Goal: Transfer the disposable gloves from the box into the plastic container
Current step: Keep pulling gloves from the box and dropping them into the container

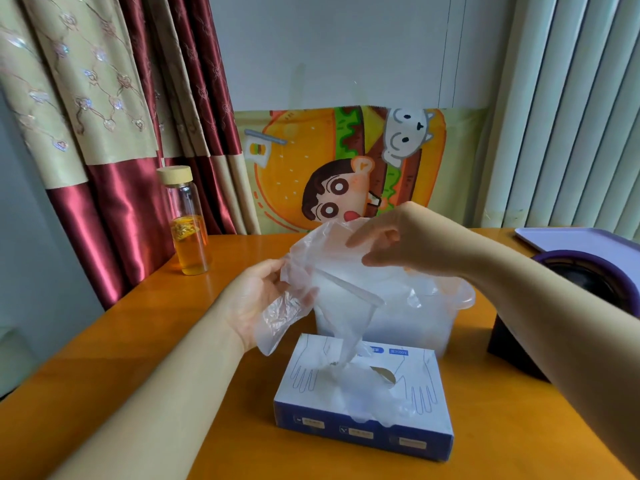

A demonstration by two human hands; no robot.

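A blue and white glove box [363,400] lies on the orange table, its top torn open, with clear gloves bulging out of the slot. Just behind it stands the translucent plastic container [446,317] with some film inside. A clear disposable glove [325,268] is stretched above the box and the container. My left hand [258,299] pinches its lower left part. My right hand [391,242] holds its upper edge from above. One end of the glove trails down into the box opening.
A glass bottle [188,230] with amber liquid and a wooden cap stands at the table's back left. A purple bowl-like object [588,275] on a dark base and a lilac tray [581,239] sit at the right. Curtains and a cartoon poster lie behind.
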